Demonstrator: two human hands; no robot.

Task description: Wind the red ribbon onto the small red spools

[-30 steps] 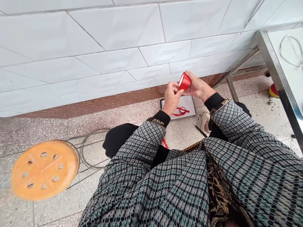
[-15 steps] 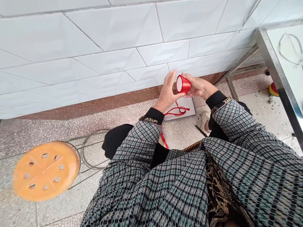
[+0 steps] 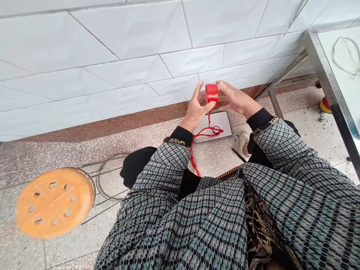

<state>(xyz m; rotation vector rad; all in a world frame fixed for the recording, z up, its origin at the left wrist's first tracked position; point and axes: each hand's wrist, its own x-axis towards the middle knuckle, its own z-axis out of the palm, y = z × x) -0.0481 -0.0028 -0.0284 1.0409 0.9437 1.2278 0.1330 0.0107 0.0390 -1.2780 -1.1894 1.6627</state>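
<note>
Turned since half a second ago, the red ribbon spool (image 3: 212,93) now shows its rim rather than its white face, held just above the white board (image 3: 225,120). Fingers (image 3: 198,92) of the left hand (image 3: 195,110) and right hand (image 3: 236,100) press its two sides. A loose red ribbon (image 3: 209,119) hangs across the board.

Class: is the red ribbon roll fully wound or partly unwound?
Partly unwound: a loose strand hangs from the roll, held between left hand and right hand.
</note>
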